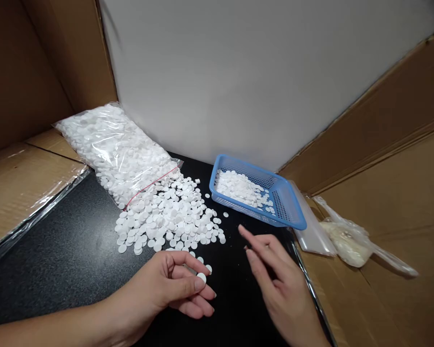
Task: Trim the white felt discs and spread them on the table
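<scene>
Between the thumb and fingers of my left hand (166, 284) is a small round white disc (201, 277), flat and smooth. My right hand (284, 277) hovers to the right of it, index finger stretched out, thumb apart from it, and nothing visible in its grasp. Beyond my left hand spreads a loose pile of white discs (173, 217) on the black tabletop (68, 231). They spill from a clear zip bag (112, 144) with a red seal line, still full of discs. A blue perforated basket (289, 205) beyond my right hand holds more white discs (238, 185).
A grey-white wall (231, 72) rises behind the table. Brown cardboard (401, 168) stands on both sides. Right of the basket lie flat clear plastic bags (314, 238) and a knotted clear bag (349, 243) with pale contents.
</scene>
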`<state>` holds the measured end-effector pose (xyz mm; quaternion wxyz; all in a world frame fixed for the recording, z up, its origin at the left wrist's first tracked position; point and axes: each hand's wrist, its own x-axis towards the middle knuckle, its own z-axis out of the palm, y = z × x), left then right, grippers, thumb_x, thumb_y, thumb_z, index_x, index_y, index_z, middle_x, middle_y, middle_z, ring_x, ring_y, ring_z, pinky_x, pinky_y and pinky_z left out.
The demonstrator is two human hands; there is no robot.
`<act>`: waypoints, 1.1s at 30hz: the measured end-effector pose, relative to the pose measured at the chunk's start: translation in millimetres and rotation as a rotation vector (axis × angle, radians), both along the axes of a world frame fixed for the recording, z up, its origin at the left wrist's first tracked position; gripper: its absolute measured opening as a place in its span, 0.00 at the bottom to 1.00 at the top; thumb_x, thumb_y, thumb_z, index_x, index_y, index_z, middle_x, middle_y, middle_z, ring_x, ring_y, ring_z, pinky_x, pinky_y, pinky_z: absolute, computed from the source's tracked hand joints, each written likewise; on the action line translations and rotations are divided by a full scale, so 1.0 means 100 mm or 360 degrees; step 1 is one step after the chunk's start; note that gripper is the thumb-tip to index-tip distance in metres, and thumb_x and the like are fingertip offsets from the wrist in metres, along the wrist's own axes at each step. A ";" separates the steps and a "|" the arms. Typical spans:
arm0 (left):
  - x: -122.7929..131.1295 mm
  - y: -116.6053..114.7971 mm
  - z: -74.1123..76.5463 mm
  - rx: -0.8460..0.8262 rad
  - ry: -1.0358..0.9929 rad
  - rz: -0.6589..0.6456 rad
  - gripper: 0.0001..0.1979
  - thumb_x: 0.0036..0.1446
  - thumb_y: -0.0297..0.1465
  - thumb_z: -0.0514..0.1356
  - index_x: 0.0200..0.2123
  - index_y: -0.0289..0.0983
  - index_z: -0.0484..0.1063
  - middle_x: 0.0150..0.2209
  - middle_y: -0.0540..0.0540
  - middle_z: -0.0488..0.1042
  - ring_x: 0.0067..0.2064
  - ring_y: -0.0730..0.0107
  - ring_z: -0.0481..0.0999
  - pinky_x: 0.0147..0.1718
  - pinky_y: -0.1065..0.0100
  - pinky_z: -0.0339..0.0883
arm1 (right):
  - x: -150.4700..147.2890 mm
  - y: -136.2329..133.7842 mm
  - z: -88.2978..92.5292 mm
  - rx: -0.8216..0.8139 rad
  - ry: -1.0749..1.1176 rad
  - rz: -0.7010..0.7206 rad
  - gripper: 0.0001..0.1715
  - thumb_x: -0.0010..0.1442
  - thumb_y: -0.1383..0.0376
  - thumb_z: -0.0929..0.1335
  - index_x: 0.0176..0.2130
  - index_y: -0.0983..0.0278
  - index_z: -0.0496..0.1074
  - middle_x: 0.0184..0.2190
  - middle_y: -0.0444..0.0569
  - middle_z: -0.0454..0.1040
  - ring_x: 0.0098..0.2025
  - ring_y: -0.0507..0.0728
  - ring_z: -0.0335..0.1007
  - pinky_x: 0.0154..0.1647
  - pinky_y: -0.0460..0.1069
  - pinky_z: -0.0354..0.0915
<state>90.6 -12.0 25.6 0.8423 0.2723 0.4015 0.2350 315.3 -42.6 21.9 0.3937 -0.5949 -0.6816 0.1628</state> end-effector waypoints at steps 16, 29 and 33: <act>-0.02 0.03 -0.02 0.0097 0.0075 -0.0136 0.18 0.47 0.39 0.76 0.34 0.31 0.79 0.31 0.41 0.84 0.33 0.68 0.84 0.32 0.76 0.76 | -0.25 -0.21 -0.06 0.0305 -0.0138 0.0505 0.30 0.63 0.77 0.66 0.62 0.60 0.71 0.33 0.49 0.78 0.31 0.53 0.75 0.29 0.45 0.72; -0.01 0.03 0.00 0.0109 0.0050 -0.0166 0.16 0.48 0.38 0.75 0.33 0.33 0.80 0.30 0.43 0.84 0.33 0.69 0.84 0.32 0.77 0.76 | -0.25 -0.21 -0.07 0.0317 -0.0224 0.0523 0.29 0.64 0.77 0.66 0.62 0.61 0.70 0.33 0.49 0.79 0.31 0.53 0.76 0.28 0.45 0.73; -0.01 0.03 -0.02 0.0127 0.0049 -0.0171 0.16 0.49 0.39 0.75 0.34 0.33 0.81 0.31 0.43 0.84 0.33 0.68 0.85 0.32 0.76 0.76 | -0.24 -0.20 -0.05 0.0293 -0.0249 0.0549 0.29 0.63 0.77 0.66 0.61 0.62 0.71 0.32 0.49 0.79 0.31 0.53 0.76 0.28 0.44 0.72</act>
